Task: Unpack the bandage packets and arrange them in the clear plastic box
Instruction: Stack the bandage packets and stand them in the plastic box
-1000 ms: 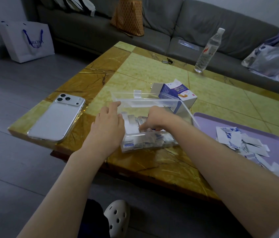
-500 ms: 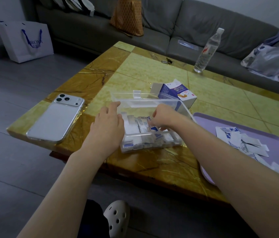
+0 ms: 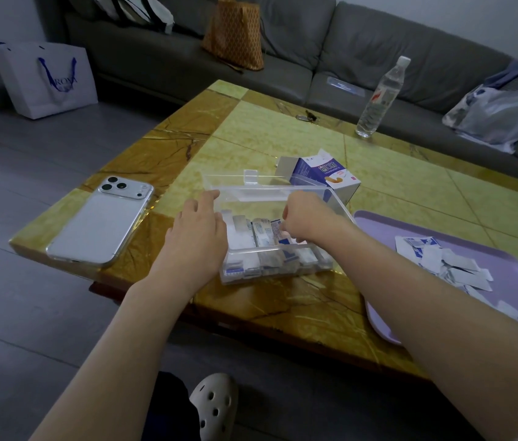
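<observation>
The clear box (image 3: 251, 198) holds bandage packets (image 3: 261, 237) lined up side by side. The left hand (image 3: 198, 232) rests against the box's left wall, fingers straight. The right hand (image 3: 307, 218) reaches inside the box with its fingers curled downward. I cannot tell whether they pinch a packet.

Clear rectangular plastic box (image 3: 251, 198): rigid, smooth, glossy, see-through.
White-and-blue paper bandage packets (image 3: 261, 233) inside: thin, matt, lightly creased.
Torn white paper wrappers (image 3: 442, 262): matt, crumpled.
Lilac plastic tray (image 3: 375, 227): smooth, satin.
Yellow-and-brown veined stone-look table top (image 3: 283, 300): polished, reflective.
Blue-and-white cardboard carton (image 3: 324, 173): printed, slightly glossy.
Silver phone (image 3: 98, 227) in clear glossy plastic case.
Clear plastic water bottle (image 3: 378, 100): thin, shiny.
Grey sofa (image 3: 362, 52): matt, leather-like upholstery.
White paper shopping bag (image 3: 47, 78): smooth, blue cord handles.
Cream perforated clog (image 3: 213, 405): matt, rubbery.
</observation>
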### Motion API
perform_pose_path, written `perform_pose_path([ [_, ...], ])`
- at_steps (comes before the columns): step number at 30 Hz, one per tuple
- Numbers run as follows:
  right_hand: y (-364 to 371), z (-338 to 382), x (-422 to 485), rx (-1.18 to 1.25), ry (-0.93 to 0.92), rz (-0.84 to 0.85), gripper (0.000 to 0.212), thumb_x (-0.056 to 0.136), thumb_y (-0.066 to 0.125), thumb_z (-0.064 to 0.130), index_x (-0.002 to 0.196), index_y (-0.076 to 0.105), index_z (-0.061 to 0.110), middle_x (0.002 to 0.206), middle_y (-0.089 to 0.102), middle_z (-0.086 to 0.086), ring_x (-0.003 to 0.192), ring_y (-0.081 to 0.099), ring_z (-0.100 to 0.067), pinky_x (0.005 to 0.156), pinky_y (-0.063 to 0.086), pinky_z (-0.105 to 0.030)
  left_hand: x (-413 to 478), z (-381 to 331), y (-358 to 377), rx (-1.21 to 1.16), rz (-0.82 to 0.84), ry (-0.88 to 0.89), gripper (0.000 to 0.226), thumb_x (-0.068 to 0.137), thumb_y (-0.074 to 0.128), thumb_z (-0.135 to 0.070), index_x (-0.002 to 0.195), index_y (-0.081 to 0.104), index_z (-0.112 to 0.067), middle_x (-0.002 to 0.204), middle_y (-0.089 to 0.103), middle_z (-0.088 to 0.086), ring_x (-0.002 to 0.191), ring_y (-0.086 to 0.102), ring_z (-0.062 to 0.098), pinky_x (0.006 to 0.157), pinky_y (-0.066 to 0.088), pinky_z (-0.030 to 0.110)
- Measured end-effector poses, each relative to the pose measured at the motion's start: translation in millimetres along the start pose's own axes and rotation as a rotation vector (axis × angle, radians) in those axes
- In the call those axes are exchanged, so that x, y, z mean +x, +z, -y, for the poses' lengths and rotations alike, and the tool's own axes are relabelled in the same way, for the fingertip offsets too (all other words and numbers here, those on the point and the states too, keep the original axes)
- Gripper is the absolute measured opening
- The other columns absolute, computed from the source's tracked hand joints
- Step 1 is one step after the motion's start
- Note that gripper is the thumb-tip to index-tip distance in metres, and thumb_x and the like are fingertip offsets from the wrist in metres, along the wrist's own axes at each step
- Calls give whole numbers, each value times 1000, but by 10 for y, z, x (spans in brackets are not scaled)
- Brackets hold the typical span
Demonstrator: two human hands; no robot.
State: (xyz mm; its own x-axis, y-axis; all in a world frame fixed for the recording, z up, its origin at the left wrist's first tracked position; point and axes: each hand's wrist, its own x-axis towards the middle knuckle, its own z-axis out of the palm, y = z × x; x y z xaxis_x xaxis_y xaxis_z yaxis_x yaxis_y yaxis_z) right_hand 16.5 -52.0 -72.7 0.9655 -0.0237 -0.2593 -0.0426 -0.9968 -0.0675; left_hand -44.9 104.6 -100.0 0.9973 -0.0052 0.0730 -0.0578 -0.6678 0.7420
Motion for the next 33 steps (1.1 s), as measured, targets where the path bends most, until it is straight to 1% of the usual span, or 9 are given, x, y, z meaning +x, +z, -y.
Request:
perform_pose_path([
  [2,46,19,72,24,-6,25,16,86,57,6,100,64,2,92,68,-12,82,66,-26,77,57,-38,0,-7,-2,3,-3,0,43,100,27,-18,143,25,-20,140,35,10,126,37,24,105,33,48],
  [5,92,71,108,70,-1,47,17,82,58,3,97,66,2,87,70,-14,81,69,-29,80,57,-43,5,-21,-1,12,-4,-1,43,99,27,-18,143,25,-19,140,34,11,125,38,25,104,35,48],
  [10,50,79,94,204,-9,93,25,86,56,2,109,62,-7,95,69,-18,88,69,-31,83,56,-41,4,-32,9,20,-6,-2,43,99,27,-16,142,25,-17,138,36,11,123,39,25,103,35,46],
  [14,-1,-15,47,22,-6,42,9,87,56,7,91,61,-1,77,58,-10,74,58,-24,68,54,-32,4,-38,16,19,-5,-6,43,99,27,-16,142,25,-17,139,35,11,124,39,24,104,35,46],
  [16,-26,-37,-10,-93,-14,85,21,90,53,12,69,52,7,65,46,-5,73,51,-23,60,44,-28,5,-34,18,16,-1,-7,43,99,27,-16,143,25,-17,139,35,11,125,38,25,104,34,46],
  [19,-20,-45,-33,-260,-44,102,30,91,54,20,64,49,8,63,43,-2,80,51,-22,73,43,-29,3,-34,14,10,3,-9,44,99,27,-16,143,25,-18,139,35,11,126,37,25,104,34,48],
  [22,-22,-29,-51,-411,-86,157,33,90,56,16,60,44,12,64,41,-1,73,49,-20,72,41,-28,0,-37,14,16,1,-8,44,99,27,-16,143,24,-17,140,34,11,127,37,25,105,33,47],
  [30,-92,-3,-67,-551,-150,205,15,87,62,21,76,60,11,67,43,0,66,47,-15,59,41,-24,-2,-26,13,18,0,-2,44,99,26,-17,143,24,-19,140,34,10,126,37,24,105,34,46],
  [33,-81,-21,-62,-478,-134,171,20,91,57,19,104,66,6,92,62,-4,83,56,-19,74,47,-28,-9,-32,14,22,1,-2,44,99,26,-17,143,24,-18,140,34,10,126,37,24,105,34,46],
])
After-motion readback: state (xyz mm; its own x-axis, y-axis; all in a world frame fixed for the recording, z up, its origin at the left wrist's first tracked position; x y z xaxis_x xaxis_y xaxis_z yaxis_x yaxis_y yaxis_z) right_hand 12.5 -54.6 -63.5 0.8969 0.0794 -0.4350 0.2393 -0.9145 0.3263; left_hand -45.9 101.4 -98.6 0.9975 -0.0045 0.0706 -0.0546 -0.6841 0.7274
